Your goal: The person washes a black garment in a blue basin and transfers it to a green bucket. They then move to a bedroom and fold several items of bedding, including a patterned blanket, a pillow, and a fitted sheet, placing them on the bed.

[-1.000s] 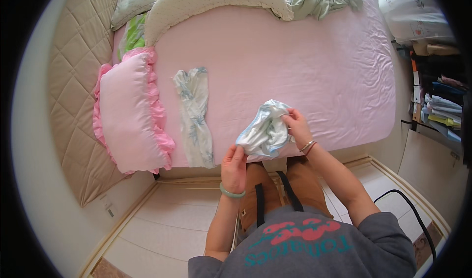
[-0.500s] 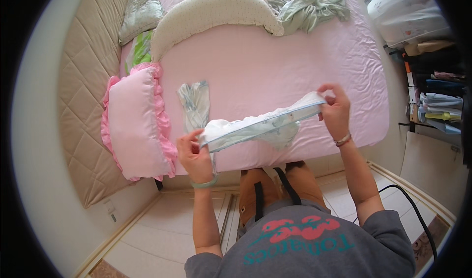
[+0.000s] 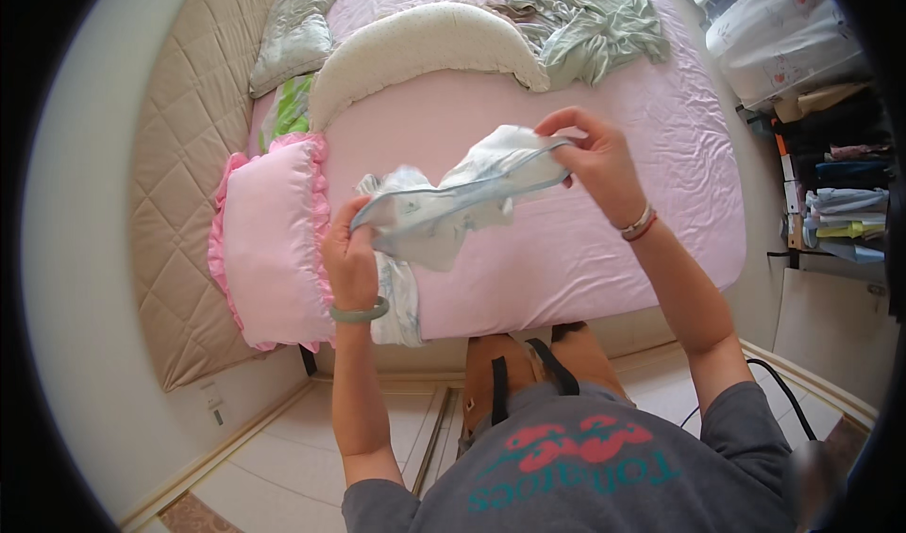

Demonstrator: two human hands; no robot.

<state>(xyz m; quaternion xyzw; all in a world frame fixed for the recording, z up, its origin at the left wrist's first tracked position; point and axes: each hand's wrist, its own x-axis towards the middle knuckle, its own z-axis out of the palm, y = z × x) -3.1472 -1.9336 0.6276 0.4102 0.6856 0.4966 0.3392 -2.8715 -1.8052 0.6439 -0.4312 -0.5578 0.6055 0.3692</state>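
A small pale blue and white garment (image 3: 453,203) is stretched between both hands above the pink bed (image 3: 604,250). My left hand (image 3: 347,250), with a green bangle at the wrist, grips its left end. My right hand (image 3: 590,160), with a thin bracelet, pinches the right end higher up. Under my left hand a folded pale patterned cloth (image 3: 398,292) lies on the sheet near the bed's front edge.
A pink ruffled pillow (image 3: 269,241) lies at the left. A long cream curved cushion (image 3: 425,47), a grey-green pillow (image 3: 297,33) and a crumpled green blanket (image 3: 595,14) are further back. A quilted beige headboard (image 3: 175,212) stands left; shelves with folded clothes (image 3: 845,203) stand right.
The bunched garment was pulled open into a long strip between my hands. Then both hands rose, and the right hand moved up and back over the bed.
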